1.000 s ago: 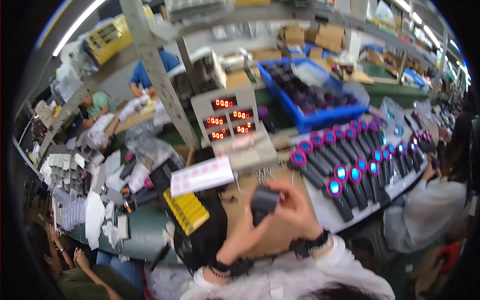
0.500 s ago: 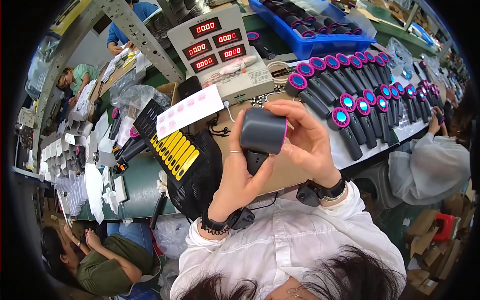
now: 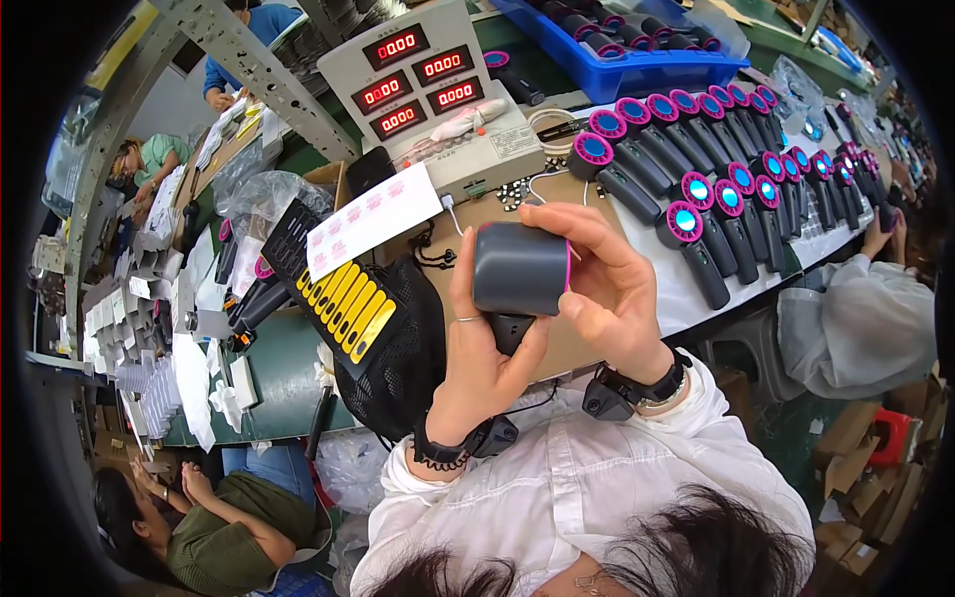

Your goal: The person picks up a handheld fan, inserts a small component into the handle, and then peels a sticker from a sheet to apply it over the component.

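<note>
Both hands up off the table: left hand (image 3: 484,350) wraps the dark handle, right hand (image 3: 609,291) fingers pinch the grey cylindrical plastic fan head (image 3: 519,269). Keep grip firm, turn slowly, check pink rim.

A long workbench (image 3: 637,298) with a brown top and a white mat along its far right stretch runs through a crowded workshop, and a grey perforated metal upright (image 3: 264,75) rises slanting from its far left edge. Beyond the far edge stands a second bench with a green top (image 3: 796,45), while on the left a lower green-topped table (image 3: 274,373) adjoins the workbench's left end. Cardboard boxes (image 3: 856,438) lie on the dark floor at the lower right, under even, bright lighting.
</note>
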`<action>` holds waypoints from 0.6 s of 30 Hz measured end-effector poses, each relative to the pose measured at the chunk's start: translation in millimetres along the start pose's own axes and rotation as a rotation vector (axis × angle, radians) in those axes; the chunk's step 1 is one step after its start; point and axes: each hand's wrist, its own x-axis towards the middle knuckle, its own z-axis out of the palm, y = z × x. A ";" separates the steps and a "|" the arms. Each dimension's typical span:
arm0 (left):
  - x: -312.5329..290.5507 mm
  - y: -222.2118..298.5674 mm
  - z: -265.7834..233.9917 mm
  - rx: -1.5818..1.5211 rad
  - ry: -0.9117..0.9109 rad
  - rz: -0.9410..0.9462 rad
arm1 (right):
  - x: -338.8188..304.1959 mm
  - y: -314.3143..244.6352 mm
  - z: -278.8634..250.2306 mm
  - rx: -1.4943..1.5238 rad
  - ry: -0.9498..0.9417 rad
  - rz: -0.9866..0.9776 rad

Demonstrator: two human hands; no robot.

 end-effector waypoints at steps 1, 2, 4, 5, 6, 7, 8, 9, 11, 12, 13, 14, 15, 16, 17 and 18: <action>-2.8 -2.9 0.2 0.003 0.006 -0.021 | -0.4 0.3 1.8 0.024 0.008 -0.005; -5.0 -5.6 0.4 0.007 0.012 -0.042 | -1.0 -0.1 3.4 0.024 0.012 -0.006; -9.8 -10.5 0.4 0.007 0.008 -0.074 | -2.3 -2.0 7.2 0.092 0.043 0.022; -12.3 -12.6 0.1 0.008 0.009 -0.106 | -2.5 -2.7 8.5 0.127 0.056 0.038; -13.8 -13.9 -0.2 0.008 0.008 -0.139 | -1.3 -3.5 7.8 0.129 0.058 0.040; -13.6 -15.1 -0.6 0.009 0.006 -0.142 | 1.4 -4.1 5.0 0.167 0.024 0.021; -11.8 -16.9 -0.8 -0.022 -0.014 -0.084 | 4.5 -4.1 1.7 0.205 -0.010 0.002; -8.9 -18.5 0.8 -0.060 -0.037 -0.025 | 6.4 -4.2 -2.3 0.237 -0.040 -0.016; -6.6 -19.5 4.1 -0.105 -0.068 0.031 | 9.6 -1.0 -6.9 0.229 -0.016 0.034; -5.6 -18.0 5.4 -0.100 -0.096 0.033 | 11.1 1.2 -8.3 0.226 0.001 0.082; -4.9 -16.5 6.7 -0.095 -0.125 0.034 | 11.9 3.2 -9.1 0.223 0.018 0.131; -4.3 -15.1 8.1 -0.090 -0.153 0.037 | 13.4 3.7 -8.6 0.220 0.027 0.135; -4.5 -14.7 9.4 -0.096 -0.160 0.033 | 15.7 3.9 -6.9 0.202 0.025 0.124; -4.8 -14.4 10.6 -0.062 -0.184 0.039 | 17.3 3.9 -5.4 0.185 0.022 0.113; -5.3 -14.2 11.8 -0.028 -0.207 0.046 | 16.9 3.7 -5.3 0.168 0.019 0.103; -5.8 -13.7 12.8 0.006 -0.230 0.053 | 14.4 3.4 -5.8 0.166 0.025 0.107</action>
